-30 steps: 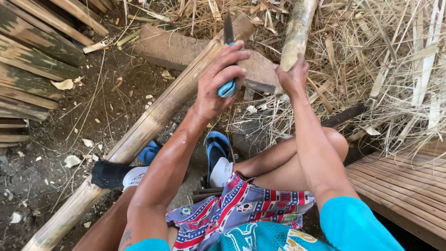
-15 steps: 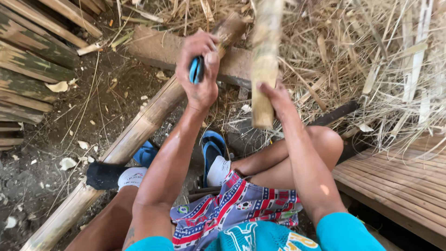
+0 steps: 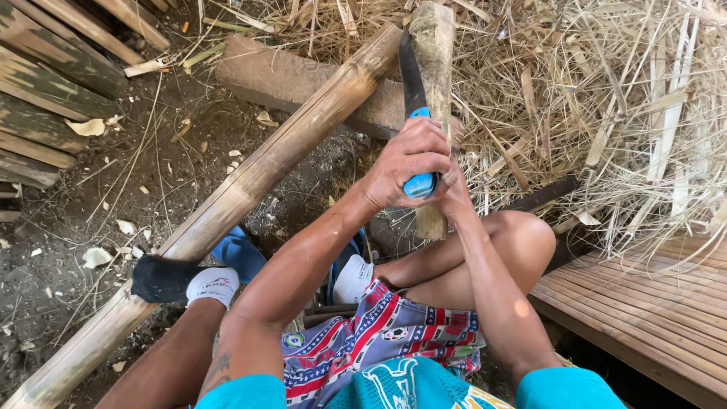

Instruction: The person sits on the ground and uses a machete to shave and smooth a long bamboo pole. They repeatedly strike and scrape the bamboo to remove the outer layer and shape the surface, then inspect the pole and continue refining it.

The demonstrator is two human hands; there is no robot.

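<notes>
My left hand (image 3: 409,163), centre of the frame, is clenched around the blue plastic handle of a dark-bladed knife (image 3: 413,95); the blade runs up the frame and lies along the short upright section of pale bamboo (image 3: 433,53). My right hand (image 3: 453,193), just beside and partly behind the left, grips that short section near its lower end, though the left hand hides the right's fingers, so I judge the grip from the wrist alone. A long thick bamboo pole (image 3: 250,182) crosses diagonally from lower left to upper centre, passing over a flat brown wooden block (image 3: 303,87). My foot in a black-and-white sock (image 3: 185,282) rests against the pole at lower left. Heaped dry bamboo shavings (image 3: 628,98) fill the upper right; slatted wooden decking (image 3: 651,303) lies at lower right. To work well here, I judge that the blade should stay aligned with the grain, the supporting hand kept below the cutting edge, and the piece held steady and upright.
</notes>
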